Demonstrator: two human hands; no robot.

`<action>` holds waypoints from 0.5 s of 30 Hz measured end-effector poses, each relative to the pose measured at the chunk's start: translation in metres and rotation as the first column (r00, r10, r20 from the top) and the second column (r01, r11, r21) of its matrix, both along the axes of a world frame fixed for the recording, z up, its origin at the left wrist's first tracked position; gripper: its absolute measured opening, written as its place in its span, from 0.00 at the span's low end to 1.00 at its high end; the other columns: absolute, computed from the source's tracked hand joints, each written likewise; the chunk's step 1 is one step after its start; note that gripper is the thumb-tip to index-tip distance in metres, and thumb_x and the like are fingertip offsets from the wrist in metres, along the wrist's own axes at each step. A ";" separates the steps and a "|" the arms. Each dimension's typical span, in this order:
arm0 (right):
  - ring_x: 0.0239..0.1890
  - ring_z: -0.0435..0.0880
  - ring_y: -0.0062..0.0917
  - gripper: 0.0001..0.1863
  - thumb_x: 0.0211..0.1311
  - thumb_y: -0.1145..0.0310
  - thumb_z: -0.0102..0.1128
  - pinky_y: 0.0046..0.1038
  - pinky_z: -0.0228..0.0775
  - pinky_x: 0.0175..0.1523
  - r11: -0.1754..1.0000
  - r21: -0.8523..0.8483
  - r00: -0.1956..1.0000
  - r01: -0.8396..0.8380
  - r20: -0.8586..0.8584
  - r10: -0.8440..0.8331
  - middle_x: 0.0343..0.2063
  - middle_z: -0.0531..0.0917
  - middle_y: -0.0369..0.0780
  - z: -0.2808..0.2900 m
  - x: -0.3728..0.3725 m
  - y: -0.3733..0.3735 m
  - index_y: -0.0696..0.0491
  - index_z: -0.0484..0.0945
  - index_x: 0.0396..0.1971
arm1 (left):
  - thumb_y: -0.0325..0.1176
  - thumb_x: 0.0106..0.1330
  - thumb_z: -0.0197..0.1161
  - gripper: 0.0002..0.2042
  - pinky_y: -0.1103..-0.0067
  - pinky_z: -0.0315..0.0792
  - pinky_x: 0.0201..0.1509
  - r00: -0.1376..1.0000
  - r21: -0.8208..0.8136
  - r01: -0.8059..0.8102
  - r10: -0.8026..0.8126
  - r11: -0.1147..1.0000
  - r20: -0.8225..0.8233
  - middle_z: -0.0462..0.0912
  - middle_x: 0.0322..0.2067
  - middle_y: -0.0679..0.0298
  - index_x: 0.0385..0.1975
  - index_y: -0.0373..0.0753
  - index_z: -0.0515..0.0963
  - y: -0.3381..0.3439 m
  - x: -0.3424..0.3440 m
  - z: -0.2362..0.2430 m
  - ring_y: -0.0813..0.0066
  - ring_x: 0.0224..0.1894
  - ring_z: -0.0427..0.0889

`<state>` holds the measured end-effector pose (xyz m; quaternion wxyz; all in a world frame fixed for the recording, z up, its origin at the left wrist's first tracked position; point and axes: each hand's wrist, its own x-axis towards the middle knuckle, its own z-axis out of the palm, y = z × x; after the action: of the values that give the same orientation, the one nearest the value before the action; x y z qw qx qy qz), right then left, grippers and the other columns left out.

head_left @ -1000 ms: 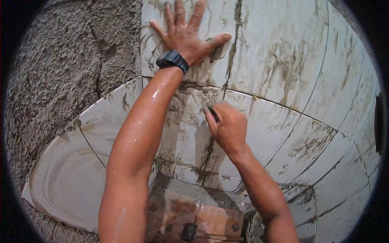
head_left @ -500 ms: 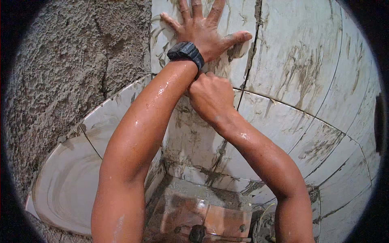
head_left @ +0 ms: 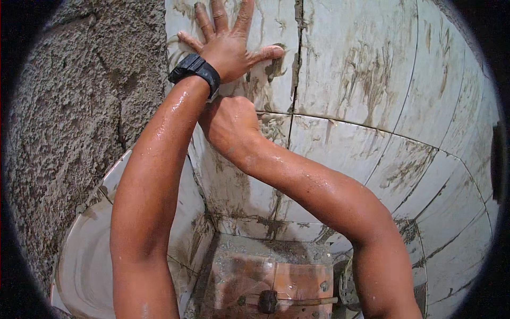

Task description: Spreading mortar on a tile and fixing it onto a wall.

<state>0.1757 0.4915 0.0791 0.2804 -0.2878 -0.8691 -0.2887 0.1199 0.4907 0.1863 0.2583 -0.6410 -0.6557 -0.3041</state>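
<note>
Your left hand [head_left: 226, 50] splays on the tile [head_left: 273, 29]; your right hand [head_left: 231, 125], grip hidden, seemingly works its lower joint [head_left: 273, 113]. Next calls for steady pressure.

Left grip [head_left: 227, 54] lies on wall tiles [head_left: 350, 69] above right grip [head_left: 231, 121], cement wall [head_left: 79, 95] farther left.

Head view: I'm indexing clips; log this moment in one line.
left hand: spread on tiled wall; right hand: curled below watch; right grasp: hidden
</note>
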 end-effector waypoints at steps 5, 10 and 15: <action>0.28 0.88 0.30 0.07 0.56 0.68 0.58 0.34 0.77 0.30 0.999 0.030 0.999 -0.016 0.040 0.015 0.23 0.87 0.39 -0.001 -0.001 0.001 0.46 0.85 0.24 | 0.75 0.53 0.58 0.59 0.32 0.23 0.65 0.997 -0.058 -0.012 0.016 0.998 0.075 0.15 0.72 0.45 0.75 0.56 0.29 -0.009 0.004 0.006 0.39 0.73 0.13; 0.28 0.88 0.30 0.07 0.55 0.68 0.59 0.34 0.77 0.30 0.999 -0.033 0.999 0.014 -0.028 -0.015 0.25 0.87 0.39 -0.001 -0.004 0.000 0.46 0.84 0.21 | 0.74 0.55 0.56 0.56 0.33 0.23 0.66 0.997 0.014 -0.011 0.010 1.000 0.076 0.16 0.73 0.46 0.75 0.57 0.31 -0.005 0.008 0.003 0.40 0.74 0.15; 0.29 0.88 0.31 0.07 0.55 0.68 0.59 0.33 0.76 0.30 0.999 0.005 0.999 0.037 -0.016 -0.037 0.25 0.87 0.39 -0.008 0.009 -0.004 0.46 0.86 0.22 | 0.74 0.55 0.56 0.55 0.34 0.21 0.67 0.997 0.057 0.002 -0.006 0.998 0.075 0.16 0.73 0.48 0.75 0.59 0.31 -0.006 0.006 0.002 0.41 0.74 0.16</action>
<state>0.1851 0.4877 0.0708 0.2826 -0.3054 -0.8605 -0.2938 0.1262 0.4848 0.1881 0.2509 -0.6229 -0.6548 -0.3469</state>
